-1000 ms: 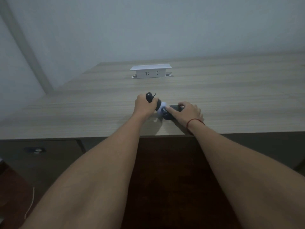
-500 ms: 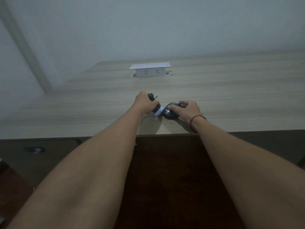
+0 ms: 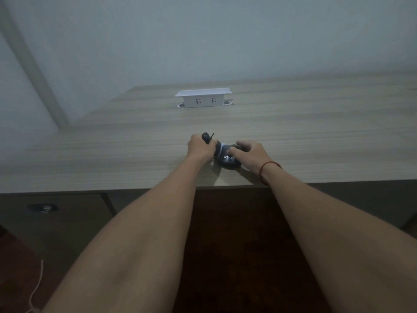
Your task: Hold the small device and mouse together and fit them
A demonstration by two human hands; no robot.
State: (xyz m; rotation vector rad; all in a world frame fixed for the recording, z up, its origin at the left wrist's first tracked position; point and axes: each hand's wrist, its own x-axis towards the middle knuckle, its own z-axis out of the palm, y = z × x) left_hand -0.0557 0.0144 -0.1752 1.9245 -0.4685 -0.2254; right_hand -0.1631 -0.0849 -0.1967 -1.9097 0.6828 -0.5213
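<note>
So the thing in hand is a small dark gadget (image 3: 226,158) lying near the front edge of the wooden desk (image 3: 316,141); it looks like 2 black parts joined by a pale, whitish band in the middle; the right part is a rounded black body with some white lettering on its side that's too blurry to read; the left part is a black handle-like end that sticks out past the knuckles, with a thin black loop or cord poking up from the tip. No real containers here; the closest thing is a white pop-up socket box (image 3: 203,99) set into the desk well behind the hands, lid raised, 2 outlets showing on its front face; nothing is plugged in that I can make out.

Grip: the left hand (image 3: 199,149) is wrapped tight around the black handle end, fingers curled fully round it; the right hand (image 3: 249,154) sits on top of the rounded body with fingers bent over it, thumb pressing on the near side, so it's clamped on too. A red string bracelet (image 3: 268,169) is on the right wrist; both bare forearms stretch out over the desk's front edge; a drawer front with a dark handle (image 3: 41,208) sits below on the left.
</note>
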